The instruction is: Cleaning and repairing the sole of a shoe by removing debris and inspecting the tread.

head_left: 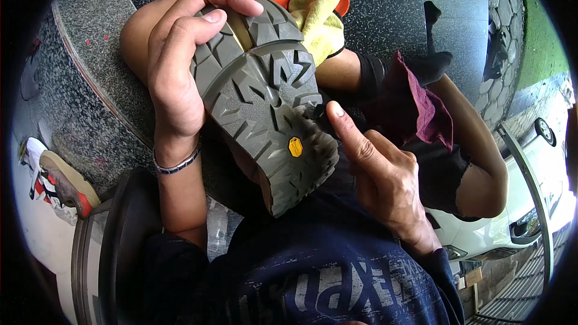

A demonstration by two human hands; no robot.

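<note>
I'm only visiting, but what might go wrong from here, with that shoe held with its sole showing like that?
Two things, perhaps. The left hand grips the shoe at one end, so the other end could swing or tip if that hold slackens. The right hand has its index finger stretched out close to the chunky tread's edge, so a sudden slip might scrape the fingertip; whether it touches is hard to tell.

l hand [174, 75] grips grey shoe sole [265, 102], far end | r hand [382, 171] index ext, nr edge | yel cloth [325, 30] adj
</note>
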